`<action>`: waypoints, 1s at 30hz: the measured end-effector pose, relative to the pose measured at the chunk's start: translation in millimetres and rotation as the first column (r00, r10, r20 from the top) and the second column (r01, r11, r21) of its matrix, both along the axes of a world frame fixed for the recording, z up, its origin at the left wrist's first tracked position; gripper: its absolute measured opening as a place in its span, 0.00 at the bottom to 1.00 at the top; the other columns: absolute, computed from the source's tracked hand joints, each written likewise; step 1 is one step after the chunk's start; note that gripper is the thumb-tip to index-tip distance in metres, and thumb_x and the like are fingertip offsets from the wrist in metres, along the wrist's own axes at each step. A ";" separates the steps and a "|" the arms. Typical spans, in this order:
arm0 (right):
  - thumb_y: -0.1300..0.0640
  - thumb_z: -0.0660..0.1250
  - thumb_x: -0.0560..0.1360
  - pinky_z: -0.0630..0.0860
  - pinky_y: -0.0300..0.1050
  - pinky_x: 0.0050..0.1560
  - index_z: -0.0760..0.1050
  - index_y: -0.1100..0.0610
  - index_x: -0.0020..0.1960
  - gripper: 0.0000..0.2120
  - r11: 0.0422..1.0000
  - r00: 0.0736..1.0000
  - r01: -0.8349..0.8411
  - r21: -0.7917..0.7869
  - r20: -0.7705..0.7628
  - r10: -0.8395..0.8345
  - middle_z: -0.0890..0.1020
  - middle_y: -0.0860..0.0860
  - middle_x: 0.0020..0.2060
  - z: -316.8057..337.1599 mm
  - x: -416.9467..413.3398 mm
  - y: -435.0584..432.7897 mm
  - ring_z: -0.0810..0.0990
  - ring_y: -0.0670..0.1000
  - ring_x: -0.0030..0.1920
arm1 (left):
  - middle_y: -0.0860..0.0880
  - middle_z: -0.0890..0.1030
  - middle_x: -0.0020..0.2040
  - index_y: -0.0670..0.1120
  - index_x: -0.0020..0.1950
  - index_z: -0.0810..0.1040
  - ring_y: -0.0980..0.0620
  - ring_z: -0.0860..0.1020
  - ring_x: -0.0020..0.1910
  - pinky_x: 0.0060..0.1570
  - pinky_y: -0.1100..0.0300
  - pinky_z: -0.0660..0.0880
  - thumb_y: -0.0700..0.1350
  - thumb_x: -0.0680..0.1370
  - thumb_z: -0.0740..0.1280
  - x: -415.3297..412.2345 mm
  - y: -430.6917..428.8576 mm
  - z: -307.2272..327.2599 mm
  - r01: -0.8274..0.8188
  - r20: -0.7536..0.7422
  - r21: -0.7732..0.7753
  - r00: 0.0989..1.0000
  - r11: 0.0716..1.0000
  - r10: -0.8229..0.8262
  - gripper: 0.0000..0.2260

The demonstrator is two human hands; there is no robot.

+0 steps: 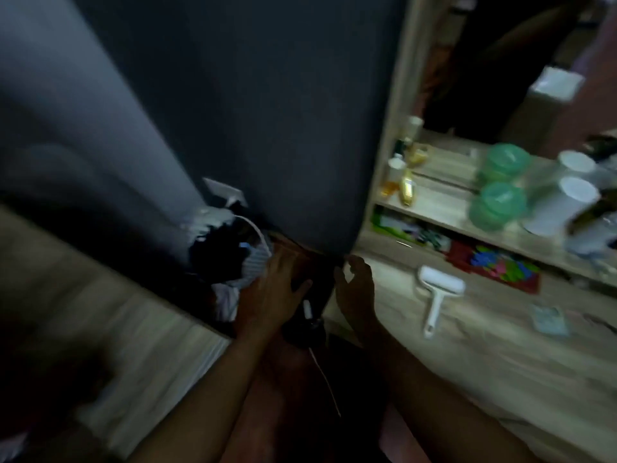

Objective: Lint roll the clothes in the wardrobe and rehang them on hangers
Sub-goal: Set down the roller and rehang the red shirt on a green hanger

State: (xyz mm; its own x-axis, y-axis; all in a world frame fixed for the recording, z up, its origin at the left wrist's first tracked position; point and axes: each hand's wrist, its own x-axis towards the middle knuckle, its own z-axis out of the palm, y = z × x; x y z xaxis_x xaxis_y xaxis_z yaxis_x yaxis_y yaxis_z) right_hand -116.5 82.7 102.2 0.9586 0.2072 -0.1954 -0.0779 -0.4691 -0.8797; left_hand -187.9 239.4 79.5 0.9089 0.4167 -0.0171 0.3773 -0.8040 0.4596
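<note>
Forearms: both rise from the bottom of the frame toward the centre, reaching into the dark gap.
Left hand (pixel 273 292): fingers spread, resting on something dark; grasp unclear (too blurred).
Right hand (pixel 355 289): released, fingers curled, holding nothing.
Lint roller (pixel 437 292): lying on the wooden surface (pixel 500 355), centre right, near the right hand, probably parked to free both hands.
Clothes (pixel 230 259): a dim heap at centre left, beside the left hand.
Green containers (pixel 497 208): on the shelf, right.

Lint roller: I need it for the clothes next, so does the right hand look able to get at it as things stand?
Probably yes. The lint roller lies alone on the wooden surface, just right of the open, empty right hand, with nothing visible between them.
</note>
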 end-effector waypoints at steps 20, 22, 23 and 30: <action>0.56 0.68 0.77 0.75 0.35 0.51 0.78 0.55 0.57 0.10 0.273 0.328 -0.936 0.222 0.834 0.443 0.81 0.50 0.51 390.3 -352.5 419.0 0.80 0.46 0.50 | 0.47 0.75 0.63 0.45 0.73 0.68 0.49 0.74 0.64 0.64 0.54 0.72 0.52 0.77 0.69 -458.9 291.7 421.9 -0.728 0.768 0.322 0.574 0.605 0.283 0.26; 0.56 0.69 0.76 0.75 0.37 0.54 0.78 0.55 0.56 0.09 0.255 0.283 -0.947 0.195 0.883 0.376 0.81 0.50 0.51 432.2 -360.8 437.6 0.80 0.46 0.51 | 0.47 0.75 0.64 0.46 0.73 0.68 0.49 0.74 0.64 0.63 0.54 0.72 0.53 0.77 0.68 -467.3 307.2 461.0 -0.736 0.772 0.375 0.585 0.563 0.251 0.26; 0.56 0.69 0.75 0.75 0.38 0.55 0.78 0.55 0.55 0.09 0.249 0.265 -0.951 0.184 0.901 0.345 0.81 0.50 0.51 453.1 -363.0 448.1 0.80 0.46 0.51 | 0.47 0.75 0.64 0.46 0.73 0.68 0.49 0.73 0.65 0.63 0.53 0.71 0.54 0.77 0.68 -470.2 316.1 480.2 -0.745 0.775 0.396 0.584 0.537 0.239 0.26; 0.55 0.70 0.74 0.71 0.41 0.49 0.75 0.52 0.60 0.15 0.347 0.124 -0.938 -0.001 0.933 0.338 0.76 0.51 0.55 563.5 -350.9 524.7 0.76 0.49 0.53 | 0.46 0.73 0.65 0.49 0.71 0.69 0.44 0.70 0.66 0.60 0.47 0.72 0.59 0.75 0.67 -474.4 385.1 577.9 -0.824 0.712 0.494 0.566 0.277 0.415 0.28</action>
State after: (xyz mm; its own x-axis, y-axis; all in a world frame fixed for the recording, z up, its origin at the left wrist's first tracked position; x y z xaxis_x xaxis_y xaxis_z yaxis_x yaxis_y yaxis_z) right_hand -467.3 607.4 665.7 -0.0122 0.5672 0.8235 0.7152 0.5805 -0.3892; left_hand -662.3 624.5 657.4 0.1711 0.5076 0.8444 0.8800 -0.4641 0.1007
